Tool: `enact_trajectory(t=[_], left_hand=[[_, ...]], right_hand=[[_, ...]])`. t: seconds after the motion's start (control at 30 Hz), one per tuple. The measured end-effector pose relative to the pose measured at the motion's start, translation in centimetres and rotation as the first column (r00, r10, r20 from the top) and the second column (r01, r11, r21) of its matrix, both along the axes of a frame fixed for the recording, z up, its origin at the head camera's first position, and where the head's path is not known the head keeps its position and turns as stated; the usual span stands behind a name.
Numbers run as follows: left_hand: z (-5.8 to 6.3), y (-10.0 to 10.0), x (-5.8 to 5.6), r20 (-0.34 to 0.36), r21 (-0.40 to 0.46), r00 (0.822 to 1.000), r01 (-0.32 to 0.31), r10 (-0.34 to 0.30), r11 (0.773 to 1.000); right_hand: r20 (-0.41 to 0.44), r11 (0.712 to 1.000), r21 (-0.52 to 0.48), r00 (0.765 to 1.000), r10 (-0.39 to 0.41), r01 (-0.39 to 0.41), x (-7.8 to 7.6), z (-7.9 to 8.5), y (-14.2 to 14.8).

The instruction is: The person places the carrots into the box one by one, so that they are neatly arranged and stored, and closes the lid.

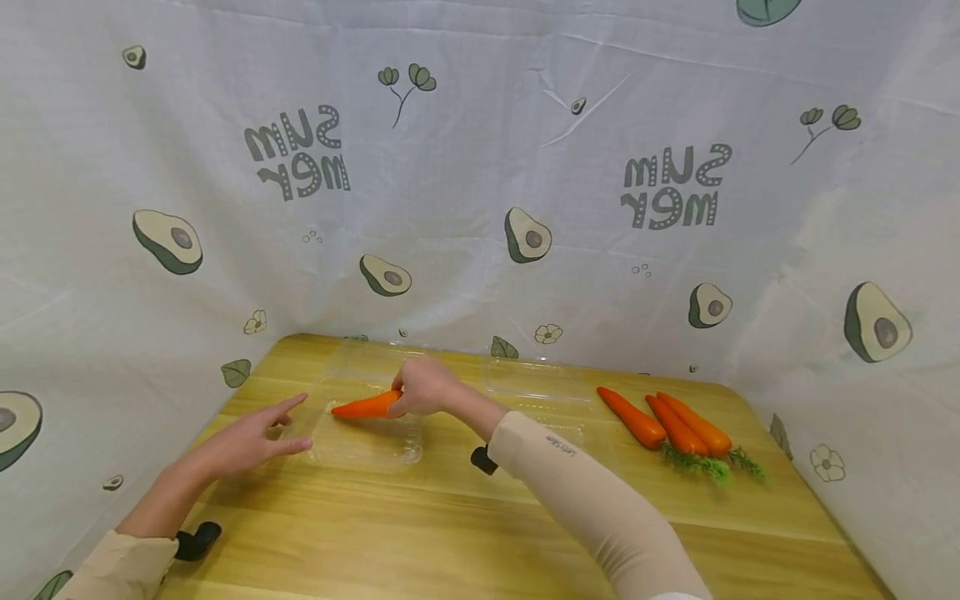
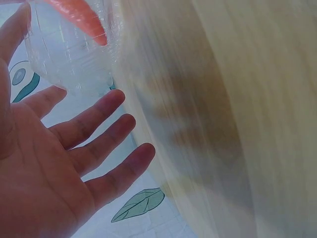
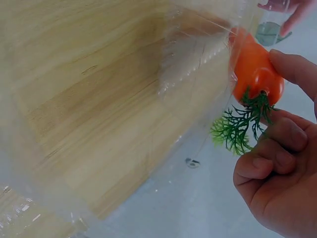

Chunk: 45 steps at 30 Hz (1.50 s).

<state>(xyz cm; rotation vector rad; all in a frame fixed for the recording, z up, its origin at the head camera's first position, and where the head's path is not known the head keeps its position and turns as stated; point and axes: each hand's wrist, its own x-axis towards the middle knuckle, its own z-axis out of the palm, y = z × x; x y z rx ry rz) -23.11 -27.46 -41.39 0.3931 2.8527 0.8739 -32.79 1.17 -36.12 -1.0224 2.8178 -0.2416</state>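
My right hand (image 1: 424, 387) pinches an orange carrot (image 1: 367, 406) by its thick end, over a clear plastic container (image 1: 360, 457). The carrot lies nearly level, its tip pointing left. Green leafy fronds (image 3: 242, 121) hang from the thick end beside my curled fingers in the right wrist view. To the left of the container, my left hand (image 1: 258, 437) has its fingers spread and nothing in it, fingertips close to the container's wall. In the left wrist view the carrot's tip (image 2: 94, 29) shows through the clear plastic.
A second clear plastic container (image 1: 536, 385) stands to the right of the first. Farther right, several carrots (image 1: 678, 425) with green tops lie on the wooden table (image 1: 450, 533). A white curtain (image 1: 465, 167) with avocado prints hangs behind and around the table.
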Motion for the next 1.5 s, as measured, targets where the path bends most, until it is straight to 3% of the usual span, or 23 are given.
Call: enact_trajectory(t=[0.73,1.0,1.5], left_hand=[[-0.1,-0.3,0.2,0.013,-0.004,1.0,-0.012,0.012,1.0],[-0.2,0.0,0.1,0.018,-0.008,1.0,-0.011,0.012,1.0],[-0.2,0.0,-0.1,0.012,-0.009,1.0,-0.004,0.004,1.0]], right_hand=[[-0.015,0.993,0.113,1.0,0.017,-0.015,0.0,-1.4,-1.7],[0.003,0.988,0.149,0.999,-0.04,0.039,0.3,-1.6,-1.8],[0.028,0.979,0.192,0.997,-0.073,0.066,0.2,-2.0,-1.9]])
